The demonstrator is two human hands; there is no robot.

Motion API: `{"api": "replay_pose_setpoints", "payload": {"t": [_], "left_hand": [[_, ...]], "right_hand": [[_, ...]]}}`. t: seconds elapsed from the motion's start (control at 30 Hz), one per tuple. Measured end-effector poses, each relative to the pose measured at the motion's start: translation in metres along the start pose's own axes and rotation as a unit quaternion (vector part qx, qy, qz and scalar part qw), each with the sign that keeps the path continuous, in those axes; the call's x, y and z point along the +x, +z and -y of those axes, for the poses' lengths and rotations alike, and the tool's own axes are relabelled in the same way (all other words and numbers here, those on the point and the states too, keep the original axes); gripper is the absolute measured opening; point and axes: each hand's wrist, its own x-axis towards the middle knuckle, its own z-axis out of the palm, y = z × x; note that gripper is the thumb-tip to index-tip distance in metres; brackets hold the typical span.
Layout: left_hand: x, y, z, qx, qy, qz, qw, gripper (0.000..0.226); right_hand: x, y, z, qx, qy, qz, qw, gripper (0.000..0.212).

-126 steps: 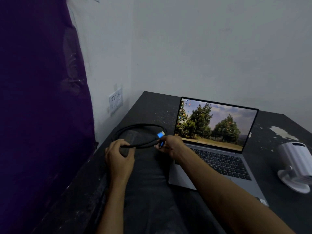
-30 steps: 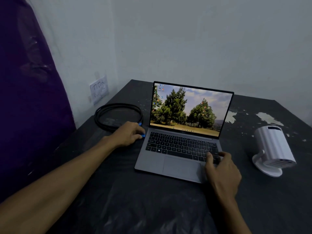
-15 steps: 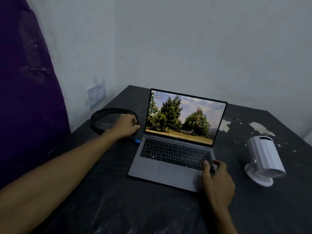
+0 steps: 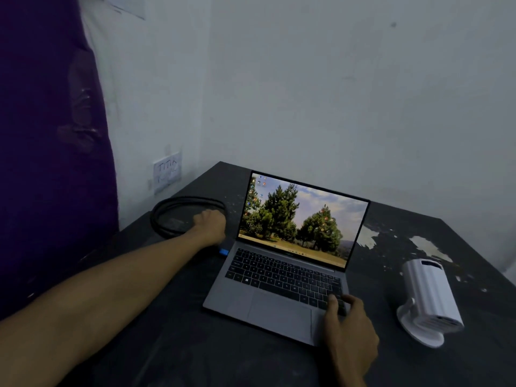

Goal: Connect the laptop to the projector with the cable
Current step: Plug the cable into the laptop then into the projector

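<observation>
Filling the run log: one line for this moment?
left hand at cable | blue plug at laptop | right hand steadying | projector unconnected

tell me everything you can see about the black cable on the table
The black cable is a thick, rubbery-looking cord lying coiled in a few loose loops flat on the dark table, left of the open laptop near the wall corner. One end carries a bright blue connector, which sits right at the laptop's left edge; whether it is fully seated cannot be told. The left hand rests over the coil's right side, hiding part of it. The other end is not visible, and nothing links it to the projector.
</observation>
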Motion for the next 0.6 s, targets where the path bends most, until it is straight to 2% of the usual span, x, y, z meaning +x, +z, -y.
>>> {"api": "replay_pose_setpoints", "payload": {"t": [0.13,0.2,0.3,0.37,0.43,0.53,0.6], "left_hand": [[-0.006,-0.035,0.017,-0.092,-0.026,-0.097,0.991,0.043],[-0.012,-0.061,0.031,-0.171,-0.03,-0.141,0.975,0.034],[-0.024,-0.105,0.052,-0.306,-0.033,-0.16,0.938,0.023],[-0.036,-0.133,0.06,-0.448,-0.036,-0.143,0.882,0.023],[-0.053,-0.153,0.064,-0.61,-0.039,-0.084,0.787,0.025],[-0.082,-0.165,0.07,-0.725,-0.015,0.007,0.688,0.027],[-0.094,-0.162,0.073,-0.777,0.006,0.063,0.627,0.029]], "right_hand": [[0.0,-0.002,0.001,-0.007,0.0,0.004,1.0,0.038],[0.001,-0.002,0.0,-0.012,-0.002,0.009,1.0,0.038],[-0.002,-0.001,0.001,-0.03,-0.016,0.017,0.999,0.041],[-0.006,0.0,0.002,-0.056,-0.038,0.01,0.998,0.043],[-0.011,0.0,0.008,-0.065,-0.092,-0.017,0.993,0.045],[-0.026,-0.001,0.031,0.029,-0.24,-0.039,0.969,0.045],[-0.046,-0.003,0.059,0.109,-0.319,0.003,0.941,0.052]]}}
